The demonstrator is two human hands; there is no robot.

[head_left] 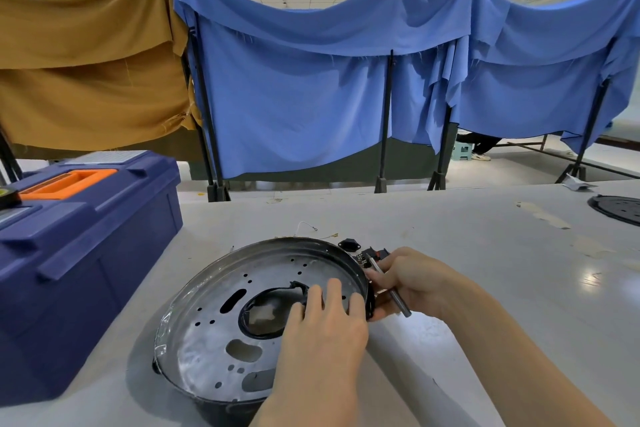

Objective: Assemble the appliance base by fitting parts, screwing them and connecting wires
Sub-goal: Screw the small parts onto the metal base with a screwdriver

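Your round, perforated metal base (207, 322) lies open side up before you. A thin metal rod (399, 299) slants at its right rim.

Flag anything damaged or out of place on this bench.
The black trim round the centre hole of the base plate looks ragged and lifted near the left hand. Tape scraps cling to the table.

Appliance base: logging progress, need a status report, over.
Left hand rests on the appliance base by its centre hole. Right hand grips the rim, slim metal tool in its fingers. Loose black parts beside the rim; nothing blocking.
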